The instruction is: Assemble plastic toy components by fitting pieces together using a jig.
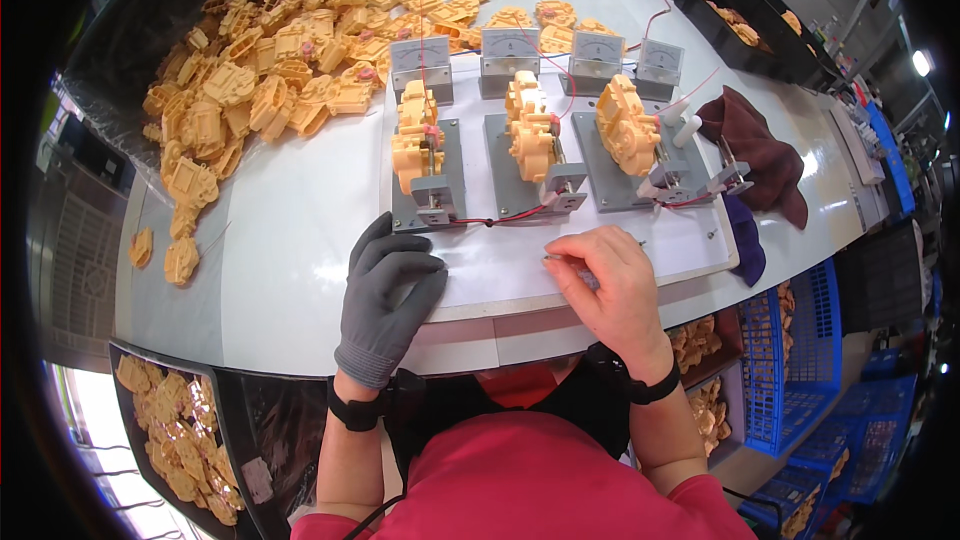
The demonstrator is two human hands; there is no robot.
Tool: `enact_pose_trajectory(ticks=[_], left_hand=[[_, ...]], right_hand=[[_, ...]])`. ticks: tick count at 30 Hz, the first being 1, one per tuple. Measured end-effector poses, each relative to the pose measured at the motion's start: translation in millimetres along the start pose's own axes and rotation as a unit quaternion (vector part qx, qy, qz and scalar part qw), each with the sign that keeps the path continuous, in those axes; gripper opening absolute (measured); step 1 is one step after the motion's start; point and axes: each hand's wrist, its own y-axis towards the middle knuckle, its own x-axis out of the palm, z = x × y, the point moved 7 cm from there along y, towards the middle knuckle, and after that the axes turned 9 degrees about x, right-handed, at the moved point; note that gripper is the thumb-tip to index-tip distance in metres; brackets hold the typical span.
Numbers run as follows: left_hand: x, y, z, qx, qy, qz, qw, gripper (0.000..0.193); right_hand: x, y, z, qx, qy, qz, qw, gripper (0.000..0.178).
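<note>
My left hand (392,290), in a grey glove, hovers at the table's near edge in front of the left test stand (455,175). Its fingers are bent but apart from the thumb, with nothing between them. My bare right hand (612,285) is over the white board (490,275), thumb and forefinger tips drawn together; anything in the pinch is too small to make out. Yellow plastic gear housings sit upright on the three grey stands: one on the left (416,140), another in the middle (530,130), a third on the right (627,127). Neither hand touches them.
Behind the stands are several dial meters (510,52) with thin wires. A heap of yellow housings (270,60) spreads over the left and back. Dark cloths (755,150) lie at the right, near a black tray (770,40). Blue crates (800,350) stand below.
</note>
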Motion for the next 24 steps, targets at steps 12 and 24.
enact_pose_trajectory(ticks=[12,24], left_hand=[[-5,-7,-16,0.016,-0.010,-0.018,1.000,0.014],[7,3,1,0.015,-0.039,-0.021,0.999,0.015]], right_hand=[[7,-3,6,-0.022,0.019,-0.011,1.000,0.016],[7,-13,17,-0.008,0.038,0.111,0.993,0.011]])
